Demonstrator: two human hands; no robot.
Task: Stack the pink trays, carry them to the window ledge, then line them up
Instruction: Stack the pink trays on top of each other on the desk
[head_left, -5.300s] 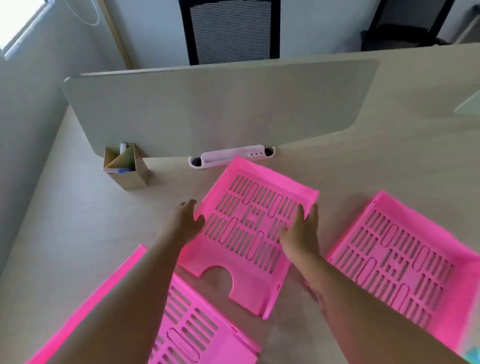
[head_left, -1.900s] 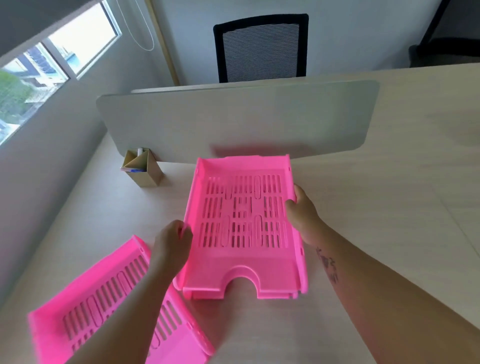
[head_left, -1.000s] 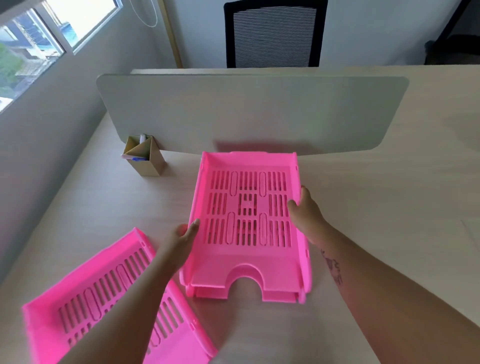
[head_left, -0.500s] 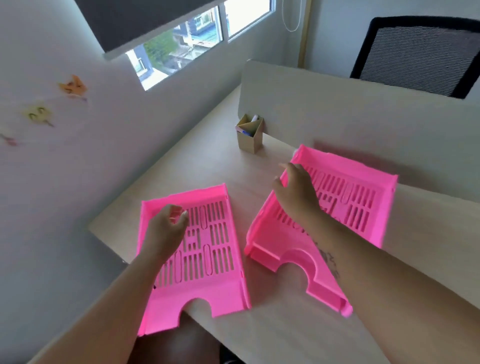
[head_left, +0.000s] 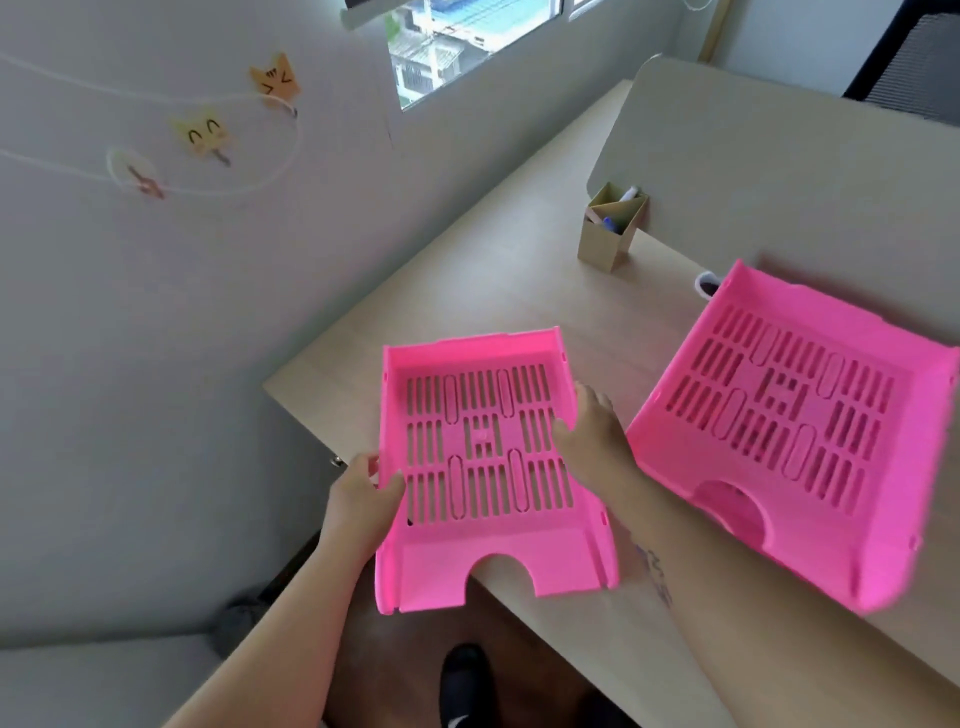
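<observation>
A single pink slotted tray (head_left: 483, 467) lies at the desk's near left corner, its notched front hanging over the edge. My left hand (head_left: 361, 499) grips its left wall. My right hand (head_left: 592, 436) is closed over its right wall. To the right, a stack of pink trays (head_left: 789, 431) rests on the desk, angled, with nobody touching it.
The wooden desk (head_left: 498, 280) runs along a grey wall to a window (head_left: 457, 41) at the top. A cardboard pen holder (head_left: 610, 231) stands by the grey divider panel (head_left: 779, 171). A black chair (head_left: 914, 67) is behind it. A shoe (head_left: 462, 675) shows on the floor.
My view has swung left toward the wall. My right hand left the stacked trays and went to the single tray; both hands now grip its sides.
</observation>
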